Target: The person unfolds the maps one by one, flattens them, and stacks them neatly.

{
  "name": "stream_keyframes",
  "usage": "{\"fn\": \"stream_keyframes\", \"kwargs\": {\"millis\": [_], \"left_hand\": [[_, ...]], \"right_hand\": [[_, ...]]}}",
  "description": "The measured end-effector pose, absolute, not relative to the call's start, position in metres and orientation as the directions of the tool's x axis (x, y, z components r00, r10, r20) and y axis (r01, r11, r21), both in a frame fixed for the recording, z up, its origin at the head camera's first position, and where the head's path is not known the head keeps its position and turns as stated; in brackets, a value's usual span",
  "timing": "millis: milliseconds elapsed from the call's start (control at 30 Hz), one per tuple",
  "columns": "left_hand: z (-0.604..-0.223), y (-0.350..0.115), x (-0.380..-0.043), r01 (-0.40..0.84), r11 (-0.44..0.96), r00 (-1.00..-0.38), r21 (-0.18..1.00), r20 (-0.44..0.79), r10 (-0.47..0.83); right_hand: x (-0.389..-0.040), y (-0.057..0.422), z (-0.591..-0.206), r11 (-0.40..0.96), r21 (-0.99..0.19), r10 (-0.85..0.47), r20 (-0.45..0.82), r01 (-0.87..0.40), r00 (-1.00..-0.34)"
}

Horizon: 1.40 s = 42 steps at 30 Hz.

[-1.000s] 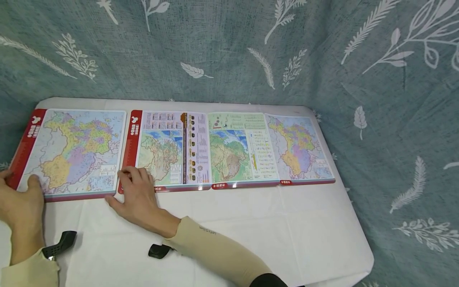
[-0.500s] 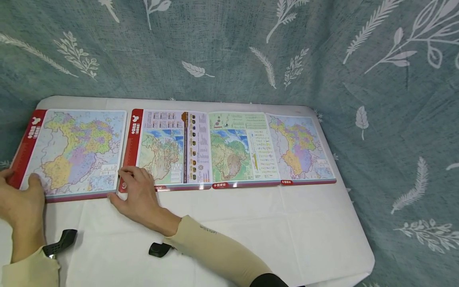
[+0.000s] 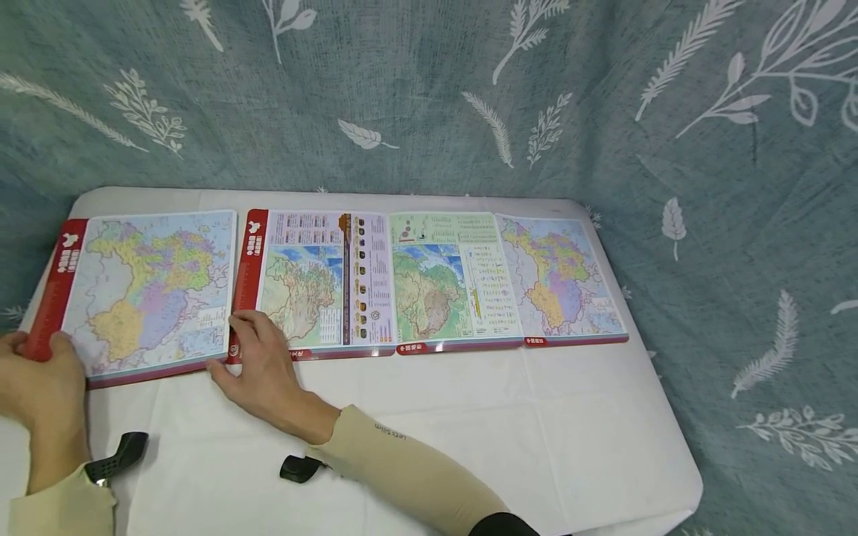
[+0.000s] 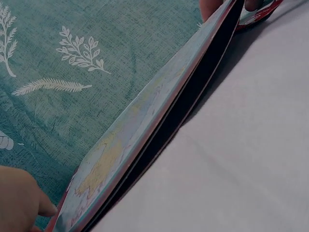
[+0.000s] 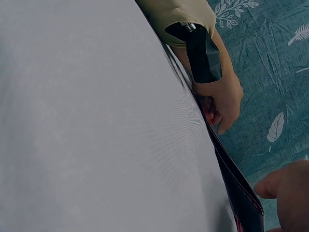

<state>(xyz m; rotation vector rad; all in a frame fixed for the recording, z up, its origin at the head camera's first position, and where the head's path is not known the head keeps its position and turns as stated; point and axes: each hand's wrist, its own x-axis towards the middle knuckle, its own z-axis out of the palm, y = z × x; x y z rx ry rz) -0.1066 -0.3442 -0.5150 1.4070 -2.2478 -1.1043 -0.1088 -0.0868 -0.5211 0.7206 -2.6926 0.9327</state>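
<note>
A flat map board [image 3: 161, 290] with a red left border lies tilted at the left of the table in the head view. My left hand [image 3: 50, 391] grips its left edge, thumb over the top. With my right hand [image 3: 268, 380] I hold its near right corner, thumb at the front edge and fingers curled at the right side. In the left wrist view the map board [image 4: 130, 140] shows layered edges and a dark underside, raised off the cloth toward the right hand's fingers [image 4: 210, 8]. The right wrist view shows the left hand [image 5: 227, 101] at the far end.
Right of the held board lies an unfolded row of map panels [image 3: 442, 290], its left end partly behind my right hand. A white cloth [image 3: 503, 417] covers the table. A leaf-patterned green curtain [image 3: 415, 89] hangs behind. Black wrist devices [image 3: 300, 468] sit below both hands.
The left map board has come up slightly and tilted, its far edge shifting nearer to me. Both hands have moved a little with it. The panels at the right stay put.
</note>
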Motion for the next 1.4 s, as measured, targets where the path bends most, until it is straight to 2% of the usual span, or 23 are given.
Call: {"fn": "stream_keyframes", "kwargs": {"millis": [200, 500, 667, 967, 1200, 1400], "left_hand": [[-0.513, -0.342, -0.104, -0.657, 0.262, -0.490, 0.707, -0.136, -0.861], [-0.513, -0.339, -0.108, -0.675, 0.249, -0.482, 0.694, -0.160, -0.861], [-0.512, -0.336, -0.108, -0.677, 0.255, -0.485, 0.690, -0.158, -0.860], [-0.510, -0.329, -0.107, -0.663, 0.297, -0.514, 0.688, -0.130, -0.848], [-0.513, -0.329, -0.105, -0.580, 0.368, -0.562, 0.727, -0.030, -0.827], [-0.512, -0.328, -0.104, -0.577, 0.366, -0.571, 0.730, -0.040, -0.820]], "right_hand": [[-0.107, -0.086, -0.521, 0.692, -0.533, -0.361, 0.329, -0.487, -0.872], [-0.104, -0.082, -0.521, 0.714, -0.500, -0.336, 0.370, -0.491, -0.866], [-0.102, -0.077, -0.520, 0.705, -0.527, -0.339, 0.339, -0.475, -0.878], [-0.100, -0.068, -0.522, 0.693, -0.537, -0.318, 0.370, -0.480, -0.873], [-0.097, -0.060, -0.524, 0.692, -0.529, -0.314, 0.393, -0.492, -0.864], [-0.093, -0.054, -0.524, 0.678, -0.536, -0.334, 0.385, -0.503, -0.860]]}}
